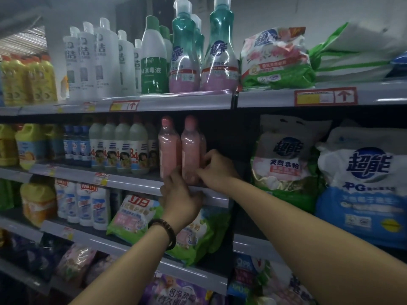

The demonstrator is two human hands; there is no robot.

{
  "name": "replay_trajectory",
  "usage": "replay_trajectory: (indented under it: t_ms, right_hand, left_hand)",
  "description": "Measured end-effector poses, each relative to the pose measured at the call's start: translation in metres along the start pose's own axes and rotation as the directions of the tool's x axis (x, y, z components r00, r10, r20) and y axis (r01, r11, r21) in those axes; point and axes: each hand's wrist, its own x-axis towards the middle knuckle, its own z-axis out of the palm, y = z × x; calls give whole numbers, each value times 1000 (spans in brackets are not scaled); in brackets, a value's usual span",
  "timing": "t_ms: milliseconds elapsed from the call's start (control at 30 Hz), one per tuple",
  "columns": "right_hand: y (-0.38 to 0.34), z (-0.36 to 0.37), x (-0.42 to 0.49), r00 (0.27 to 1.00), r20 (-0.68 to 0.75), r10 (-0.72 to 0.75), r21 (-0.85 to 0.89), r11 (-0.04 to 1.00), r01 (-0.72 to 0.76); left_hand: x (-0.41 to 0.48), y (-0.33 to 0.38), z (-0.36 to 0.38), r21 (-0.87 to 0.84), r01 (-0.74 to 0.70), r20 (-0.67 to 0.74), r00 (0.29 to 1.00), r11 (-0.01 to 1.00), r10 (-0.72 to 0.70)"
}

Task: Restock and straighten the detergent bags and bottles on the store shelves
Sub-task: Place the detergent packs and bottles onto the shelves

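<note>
On the second shelf (pixel 123 183) from the top, at the right end of its row, stand two tall pink plastic bottles with rounded pink caps, side by side and touching. My right hand (pixel 214 166) is closed around the lower right side of the right pink bottle (pixel 192 150), fingers curled on its body. My left hand (pixel 180 197) reaches up from below with its fingertips pressed to the base of the same bottle, at the shelf's front rail; a dark beaded bracelet (pixel 164 232) sits on that wrist. The left pink bottle (pixel 168 148) stands upright just beside, untouched. To the left of both stands a row of white bottles with pale green tops (pixel 123 148). To the right, past a dark gap, lean a green-and-white detergent bag (pixel 284 161) and a blue-and-white detergent bag (pixel 363 183). Below my left hand lies a green-and-pink detergent pouch (pixel 134 219).
</note>
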Motion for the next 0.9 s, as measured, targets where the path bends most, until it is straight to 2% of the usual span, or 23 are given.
replay_trajectory:
  t_ms: [100, 233, 433, 533, 600, 733, 900]
  right_hand:
    - [14, -38, -20, 999, -34, 39, -46, 998, -40]
    - [42, -96, -58, 993, -86, 79, -61, 995, -85]
    - [79, -181, -121, 974, -194, 121, -109, 984, -144]
    - [102, -224, -152, 955, -243, 173, -124, 970, -207]
    - [120, -250, -173, 921, -339, 194, -121, 961, -248]
    - [159, -291, -218, 800, -576, 166, -218, 913, -346]
    - [213, -315, -248, 674, -663, 324, -107, 851, -514]
  left_hand:
    - [-19, 17, 19, -47, -119, -86, 990, 992, 114]
    - [-42, 61, 51, -197, -188, 81, 975, 962, 207]
    - [-82, 140, 102, -343, -142, 262, 935, 929, 240]
    - [-102, 177, 131, -387, -147, 366, 882, 910, 298]
    - [-118, 199, 153, -413, -127, 426, 849, 902, 314]
    - [-153, 238, 196, -403, -104, 474, 827, 909, 304]
    - [-190, 283, 246, -513, 6, 466, 842, 859, 272]
